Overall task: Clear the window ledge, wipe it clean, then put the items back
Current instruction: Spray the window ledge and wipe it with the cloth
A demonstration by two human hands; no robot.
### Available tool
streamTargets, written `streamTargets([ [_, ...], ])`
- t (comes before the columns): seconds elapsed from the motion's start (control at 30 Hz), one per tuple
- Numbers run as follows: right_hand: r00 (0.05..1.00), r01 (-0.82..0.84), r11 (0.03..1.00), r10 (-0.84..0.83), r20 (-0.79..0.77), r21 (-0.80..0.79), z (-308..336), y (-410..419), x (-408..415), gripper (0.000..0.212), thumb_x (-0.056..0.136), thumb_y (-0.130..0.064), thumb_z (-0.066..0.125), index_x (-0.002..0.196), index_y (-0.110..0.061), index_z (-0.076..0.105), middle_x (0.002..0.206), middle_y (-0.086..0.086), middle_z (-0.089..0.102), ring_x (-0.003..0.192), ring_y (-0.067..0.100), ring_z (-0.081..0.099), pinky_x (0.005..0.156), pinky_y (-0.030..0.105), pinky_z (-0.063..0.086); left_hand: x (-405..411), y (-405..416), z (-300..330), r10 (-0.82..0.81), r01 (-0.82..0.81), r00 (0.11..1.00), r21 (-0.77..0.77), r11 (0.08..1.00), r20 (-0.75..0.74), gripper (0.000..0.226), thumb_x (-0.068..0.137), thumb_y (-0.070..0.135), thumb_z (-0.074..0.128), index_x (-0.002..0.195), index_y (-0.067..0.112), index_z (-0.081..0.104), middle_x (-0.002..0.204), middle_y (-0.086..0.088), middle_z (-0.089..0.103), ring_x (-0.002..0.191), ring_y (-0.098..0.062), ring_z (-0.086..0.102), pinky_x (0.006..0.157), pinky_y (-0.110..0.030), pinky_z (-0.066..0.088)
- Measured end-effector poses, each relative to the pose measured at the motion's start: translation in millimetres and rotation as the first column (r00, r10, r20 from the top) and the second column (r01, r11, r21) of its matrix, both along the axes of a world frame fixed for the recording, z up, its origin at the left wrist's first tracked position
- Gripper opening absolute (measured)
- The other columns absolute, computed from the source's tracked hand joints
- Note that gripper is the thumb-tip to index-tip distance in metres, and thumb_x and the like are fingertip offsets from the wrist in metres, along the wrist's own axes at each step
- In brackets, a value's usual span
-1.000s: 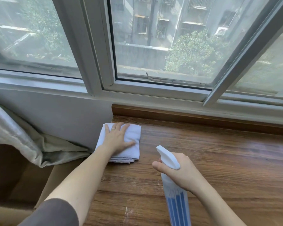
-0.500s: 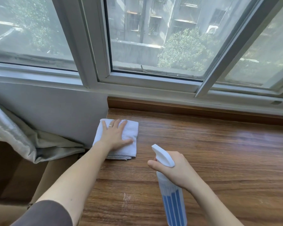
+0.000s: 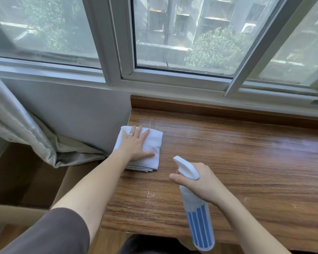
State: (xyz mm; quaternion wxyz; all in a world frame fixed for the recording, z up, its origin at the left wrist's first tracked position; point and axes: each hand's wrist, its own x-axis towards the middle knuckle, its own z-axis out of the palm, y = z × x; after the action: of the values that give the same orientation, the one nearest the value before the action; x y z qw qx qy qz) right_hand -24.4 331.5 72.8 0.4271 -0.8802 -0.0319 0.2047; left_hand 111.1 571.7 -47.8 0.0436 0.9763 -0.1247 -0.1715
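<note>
Left hand spread flat on cloth; right hand grips spray bottle.
Press evenly; wipe the ledge along its grain.

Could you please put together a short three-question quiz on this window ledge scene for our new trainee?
1. True or false: the left hand lies flat with straight fingers on the folded white cloth.
2. Which thing does the right hand grip?
A. a sponge
B. the spray bottle
C. the curtain
3. Fill in the blank: the cloth lies near the ______ end of the wooden ledge, beside the wall.

Key
1. True.
2. B; its white nozzle points towards the cloth.
3. Left.
</note>
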Motion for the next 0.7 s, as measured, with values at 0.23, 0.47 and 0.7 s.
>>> streamTargets([
  [0.23, 0.977, -0.178, 0.981, 0.166, -0.137, -0.077, -9, -10, -32, 0.070, 0.070, -0.066, 0.071, 0.072, -0.001, 0.045, 0.063, -0.002, 0.039, 0.058, 0.011, 0.034, 0.060, 0.032, 0.028, -10, -3, 9, 0.070, -0.069, 0.997, 0.023, 0.997, -0.031, 0.095, 0.083, 0.075, 0.044, 0.155, 0.032, 0.000, 0.164, -0.005, -0.009, 0.148, -0.036, -0.013, 0.115, -0.063, 0.004],
  [0.47, 0.972, -0.180, 0.983, 0.171, -0.163, -0.043, -21, -16, -50, 0.060, 0.069, -0.065, 0.073, 0.064, -0.014, 0.041, 0.064, -0.001, 0.038, 0.059, 0.012, 0.034, 0.060, 0.033, 0.026, -27, -4, 23, 0.136, -0.139, 0.986, -0.020, 0.990, -0.096, 0.092, 0.085, 0.064, 0.055, 0.155, 0.032, 0.005, 0.164, 0.002, -0.005, 0.148, -0.035, -0.001, 0.115, -0.058, 0.016],
  [0.7, 0.979, -0.176, 0.981, 0.166, -0.114, -0.081, -24, -7, -60, 0.055, 0.072, -0.063, 0.073, 0.064, -0.018, 0.042, 0.064, -0.001, 0.042, 0.059, 0.011, 0.038, 0.059, 0.032, 0.029, -46, 3, 30, 0.111, -0.114, 0.986, -0.019, 0.993, -0.125, 0.092, 0.084, 0.060, 0.059, 0.154, 0.031, 0.008, 0.163, 0.003, -0.002, 0.148, -0.032, 0.008, 0.114, -0.054, 0.022],
])
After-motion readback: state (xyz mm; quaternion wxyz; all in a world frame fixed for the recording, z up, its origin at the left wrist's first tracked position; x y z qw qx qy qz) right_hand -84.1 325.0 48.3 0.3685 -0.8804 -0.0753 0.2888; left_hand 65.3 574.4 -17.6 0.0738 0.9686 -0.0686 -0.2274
